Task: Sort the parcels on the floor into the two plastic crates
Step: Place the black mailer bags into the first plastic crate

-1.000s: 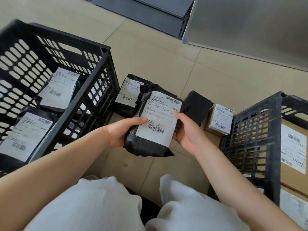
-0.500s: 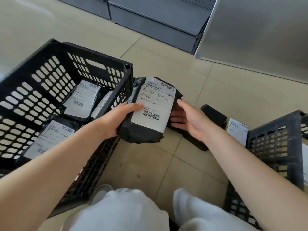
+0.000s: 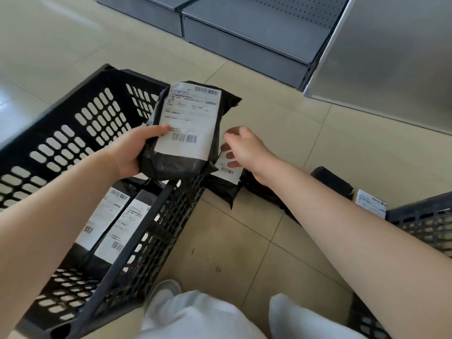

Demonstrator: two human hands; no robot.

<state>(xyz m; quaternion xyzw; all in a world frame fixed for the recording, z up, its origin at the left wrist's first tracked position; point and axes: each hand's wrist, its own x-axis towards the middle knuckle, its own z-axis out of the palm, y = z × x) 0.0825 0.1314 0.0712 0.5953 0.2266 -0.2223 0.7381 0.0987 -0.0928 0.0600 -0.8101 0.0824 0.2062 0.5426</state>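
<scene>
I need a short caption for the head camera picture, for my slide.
Left hand holds a black parcel over the left crate; right hand reaches toward the floor parcels.

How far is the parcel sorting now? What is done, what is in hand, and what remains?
Done: two labelled bags already lie in the left crate. In hand: the left hand grips a black bag above that crate's rim; the right hand holds nothing, over a floor bag. Left: that bag, another black bag and a labelled parcel beside the right crate.
</scene>
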